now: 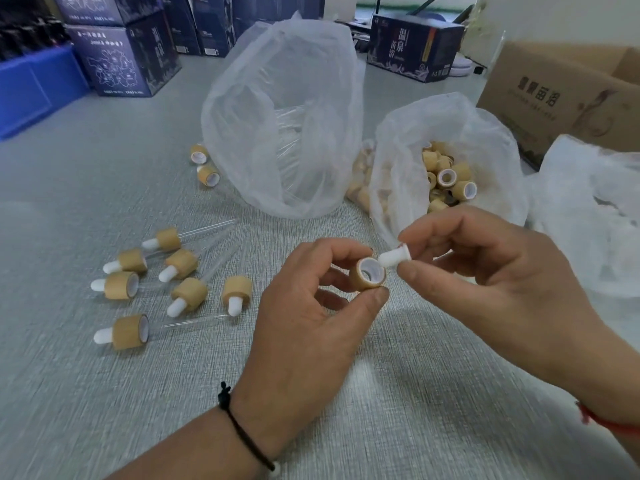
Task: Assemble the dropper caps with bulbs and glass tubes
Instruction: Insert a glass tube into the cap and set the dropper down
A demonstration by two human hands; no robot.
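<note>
A tan cylindrical bamboo-look dropper cap [367, 274] with a white inner liner is grasped in the grip of the left hand [304, 306], pinched between thumb and fingers, its open end turned toward the right. A small white rubber bulb [394, 257] is pinched in the grip of the right hand [491, 271], its rounded tip held just at the cap's opening. Both are held above the grey textured surface [104, 393]. Assembled droppers with white bulbs and clear glass tubes [162, 271] are scattered to the left. Loose tan caps [446, 178] are seen inside a translucent white plastic bag [398, 174], beside a larger translucent bag [277, 109] in which clear glass tubes are faintly seen.
</note>
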